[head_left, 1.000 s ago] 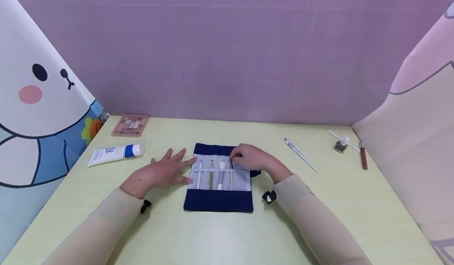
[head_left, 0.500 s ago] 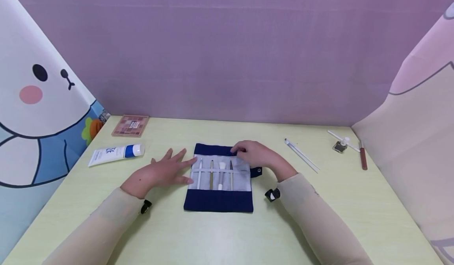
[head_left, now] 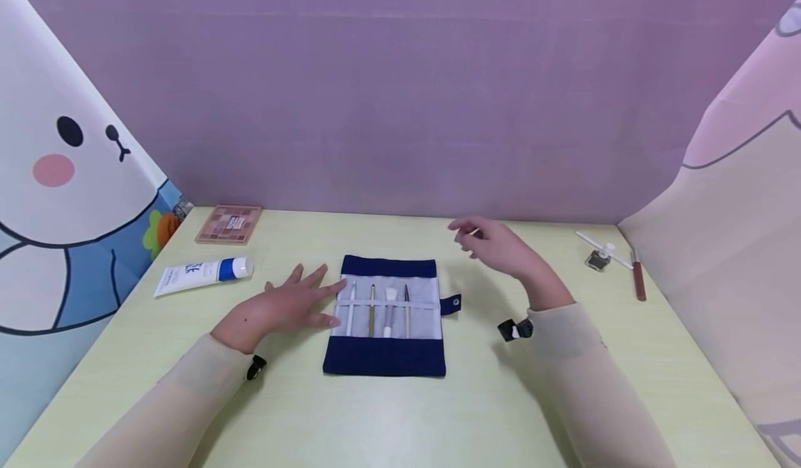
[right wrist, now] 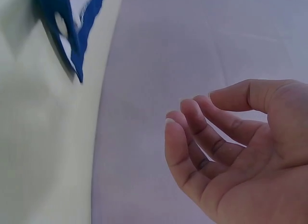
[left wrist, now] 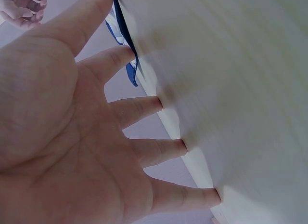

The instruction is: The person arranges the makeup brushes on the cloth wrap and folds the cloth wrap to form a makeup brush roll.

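The navy and grey fabric brush roll (head_left: 384, 315) lies unrolled at mid-counter, pinned at its left edge by the flat, spread left hand (head_left: 281, 307). The right hand (head_left: 494, 249) hovers empty, fingers loosely curled, toward the thin white stick (head_left: 597, 248); a light fingertip pinch seems advisable.

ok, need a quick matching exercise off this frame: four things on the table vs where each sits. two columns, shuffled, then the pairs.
Things:
1. eyeshadow palette
2. blue-capped tube
3. brush roll
4. brown pencil

Places:
A. table centre, left hand flat at its left edge
B. far left corner
C. far right, by the wall
D. left side, nearer than the palette

Pairs: 1-B, 2-D, 3-A, 4-C
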`<state>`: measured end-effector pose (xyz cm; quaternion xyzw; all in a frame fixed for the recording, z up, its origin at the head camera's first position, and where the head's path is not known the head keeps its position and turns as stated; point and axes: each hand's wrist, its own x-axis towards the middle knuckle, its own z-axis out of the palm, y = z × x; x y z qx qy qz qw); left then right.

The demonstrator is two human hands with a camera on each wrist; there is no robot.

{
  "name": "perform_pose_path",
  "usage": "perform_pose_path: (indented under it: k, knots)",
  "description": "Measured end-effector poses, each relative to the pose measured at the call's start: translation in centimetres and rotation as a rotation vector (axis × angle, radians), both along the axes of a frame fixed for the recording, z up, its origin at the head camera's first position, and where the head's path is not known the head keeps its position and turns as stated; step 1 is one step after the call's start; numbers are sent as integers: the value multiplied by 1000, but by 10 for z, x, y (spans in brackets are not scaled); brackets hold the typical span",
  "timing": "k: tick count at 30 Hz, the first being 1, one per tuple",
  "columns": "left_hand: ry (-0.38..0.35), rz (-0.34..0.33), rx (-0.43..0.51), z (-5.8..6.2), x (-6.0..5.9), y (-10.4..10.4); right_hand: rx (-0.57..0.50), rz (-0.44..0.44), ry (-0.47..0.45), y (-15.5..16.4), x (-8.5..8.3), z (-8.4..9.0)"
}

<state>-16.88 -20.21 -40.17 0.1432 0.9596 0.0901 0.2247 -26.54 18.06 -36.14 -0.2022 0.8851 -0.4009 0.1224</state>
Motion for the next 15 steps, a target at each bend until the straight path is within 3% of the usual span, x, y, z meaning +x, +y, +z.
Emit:
perform_pose_path:
  k: [8, 15]
  knots:
    - [2, 3, 3, 2, 1, 1, -66, -70, -10, 34, -5, -2]
    - [5, 7, 13, 1, 1, 1, -31, -142, -55, 63, -12, -20]
